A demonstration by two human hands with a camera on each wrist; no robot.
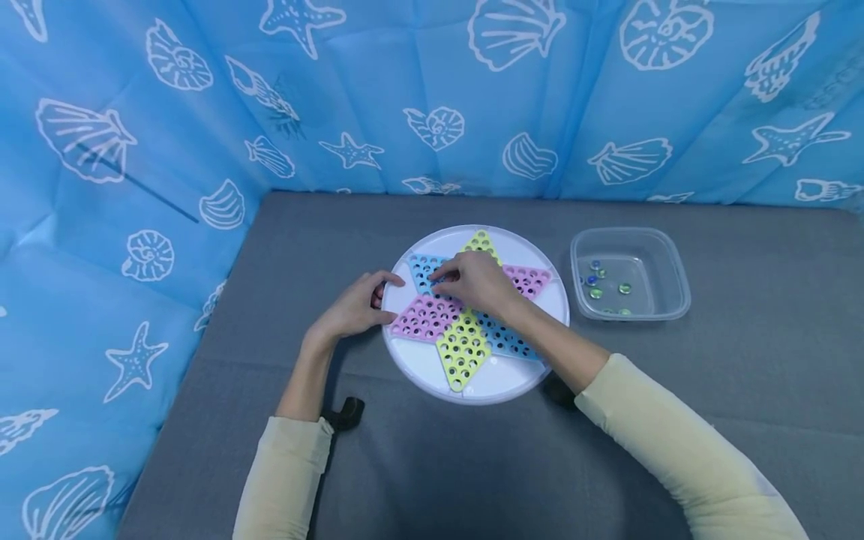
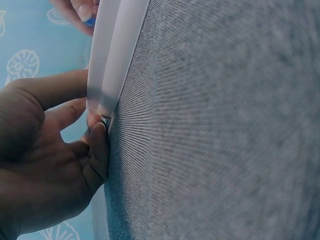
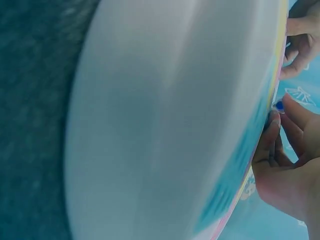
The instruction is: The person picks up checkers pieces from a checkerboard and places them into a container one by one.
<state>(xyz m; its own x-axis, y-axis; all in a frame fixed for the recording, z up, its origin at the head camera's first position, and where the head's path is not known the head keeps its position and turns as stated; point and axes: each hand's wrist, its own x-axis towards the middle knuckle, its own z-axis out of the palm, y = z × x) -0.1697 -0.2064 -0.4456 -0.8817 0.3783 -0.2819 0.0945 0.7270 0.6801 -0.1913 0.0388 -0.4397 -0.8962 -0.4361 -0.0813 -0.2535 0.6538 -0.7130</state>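
Note:
A round white Chinese checkers board (image 1: 499, 382) lies on the grey table, its star of yellow, pink and blue sections dotted with holes. My left hand (image 1: 354, 306) holds the board's left rim, thumb and fingers at the edge; the left wrist view shows this hand (image 2: 60, 135) against the white side wall (image 2: 112, 55). Over the blue section at the upper left, my right hand (image 1: 475, 281) pinches a blue marble (image 3: 280, 105) between thumb and index finger, close above the holes. That marble (image 2: 90, 21) also peeks out under the fingertips in the left wrist view.
Right of the board stands a clear plastic tub (image 1: 664, 300) with several green and blue glass marbles (image 1: 596, 293) inside. A blue curtain (image 1: 378, 90) with white seashells borders the grey cloth-covered table (image 1: 432, 465) at the back and left.

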